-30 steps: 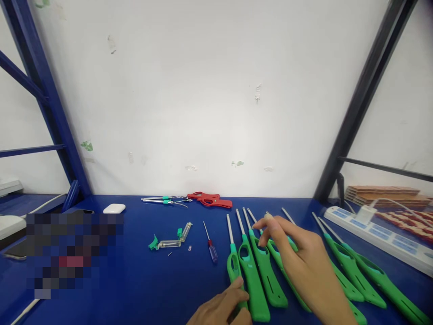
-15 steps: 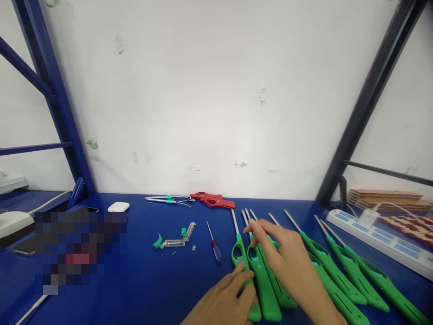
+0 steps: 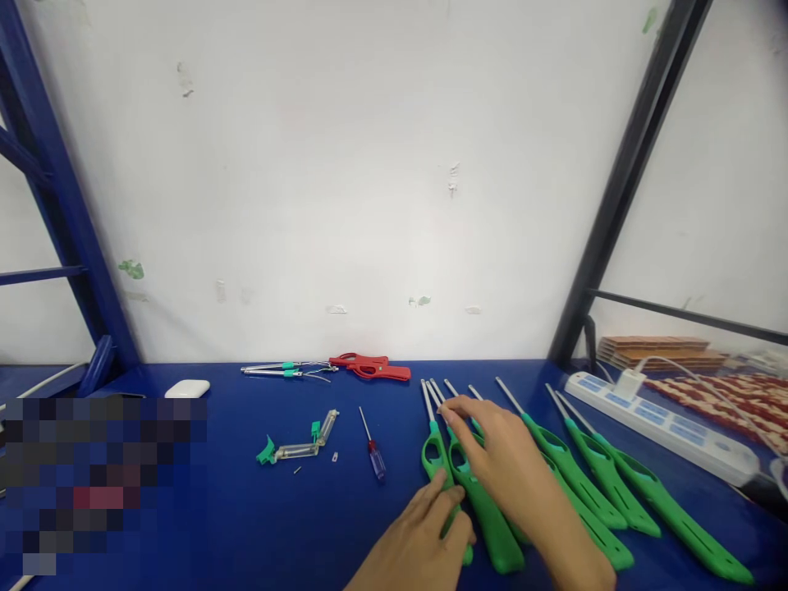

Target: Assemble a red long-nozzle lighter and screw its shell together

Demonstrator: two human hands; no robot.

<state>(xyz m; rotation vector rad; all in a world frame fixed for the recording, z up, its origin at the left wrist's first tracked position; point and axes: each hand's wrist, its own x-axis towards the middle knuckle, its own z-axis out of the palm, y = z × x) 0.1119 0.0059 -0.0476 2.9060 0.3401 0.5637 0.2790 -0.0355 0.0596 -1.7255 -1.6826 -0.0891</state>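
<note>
Status on the left hand (image 3: 419,533)?

Resting over the handle of the leftmost green lighter (image 3: 433,428), which is lying just right of the screwdriver (image 3: 377,460). Fingers are curling across it; palm side is hiding, so can't tell how firm the hold is.

And the right hand (image 3: 505,447)?

Hovering farther right of the screwdriver. Thumb and fingers are bunching narrow by the metal stems (image 3: 453,389); can't tell if they're gripping one.

Surroundings?

Other green lighters (image 3: 591,488) are spreading right of the screwdriver, power strip (image 3: 652,423) sitting beyond them. Red casing (image 3: 397,373) is lying behind the screwdriver, clear tubes (image 3: 296,451) to its left.
</note>
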